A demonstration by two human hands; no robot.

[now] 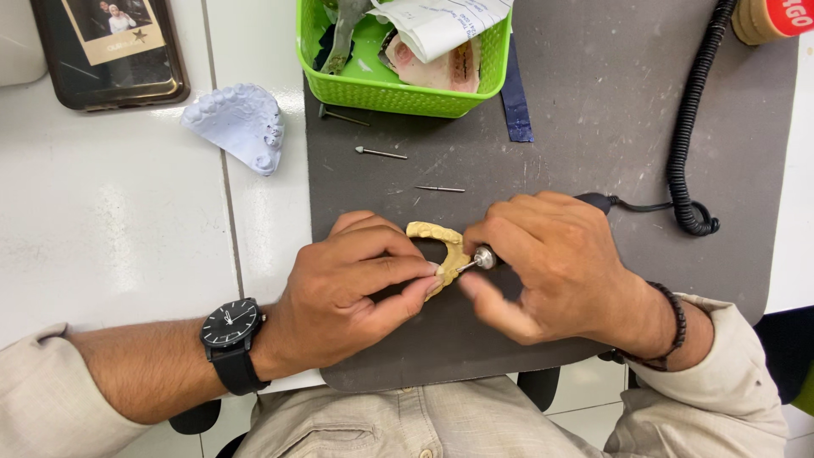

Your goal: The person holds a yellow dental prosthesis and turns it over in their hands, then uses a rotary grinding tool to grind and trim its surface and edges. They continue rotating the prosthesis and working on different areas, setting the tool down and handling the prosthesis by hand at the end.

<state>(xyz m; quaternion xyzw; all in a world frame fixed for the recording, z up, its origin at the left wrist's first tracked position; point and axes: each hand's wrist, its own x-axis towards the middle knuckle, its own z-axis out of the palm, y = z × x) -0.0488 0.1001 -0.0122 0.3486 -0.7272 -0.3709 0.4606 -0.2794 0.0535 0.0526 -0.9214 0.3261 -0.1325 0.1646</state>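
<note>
My left hand (pixel 352 284) grips a yellow dental cast (pixel 437 240), shaped like an arch, just above a dark grey mat (pixel 585 127). My right hand (pixel 543 263) holds a rotary handpiece (pixel 485 257) with a metal tip that touches the cast's right side. The handpiece body is mostly hidden in my fist. Its black coiled cord (pixel 688 127) runs up to the far right. A black watch sits on my left wrist and a bead bracelet on my right.
A green basket (pixel 398 95) with paper and dental pieces stands at the mat's far edge. Loose burs (pixel 380 153) lie on the mat. A white dental cast (pixel 239 123) and a dark phone (pixel 110 51) rest on the white table, left.
</note>
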